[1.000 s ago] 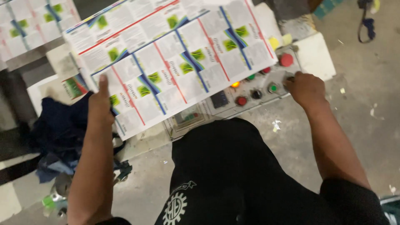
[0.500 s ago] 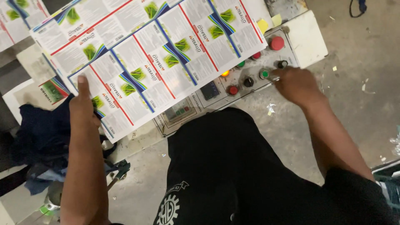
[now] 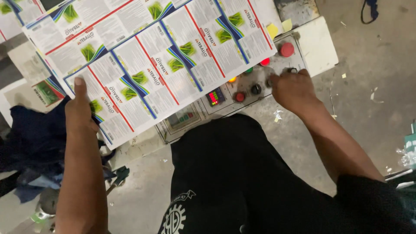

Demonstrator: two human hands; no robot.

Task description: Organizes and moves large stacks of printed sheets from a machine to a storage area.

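My left hand (image 3: 80,113) grips the near left corner of a large printed sheet (image 3: 160,60), thumb on top. The sheet carries rows of white labels with green, blue and red marks and hangs over most of a grey control panel (image 3: 260,80). My right hand (image 3: 292,89) rests on that panel's right side, fingers curled over a knob or button that they hide. Around it sit a big red mushroom button (image 3: 287,49), a small red button (image 3: 239,97), a black knob (image 3: 256,89) and a small lit red-and-green display (image 3: 215,96).
More printed sheets (image 3: 17,11) lie at the far left. A dark blue cloth (image 3: 34,138) is heaped at the left below them. A white panel (image 3: 318,41) sticks out right of the controls. Concrete floor (image 3: 377,86) with paper scraps spreads to the right.
The view has shifted, so sheet and panel sit further left and higher in frame. My right hand stays on the same cluster of panel controls, my left hand still grips the sheet's corner.
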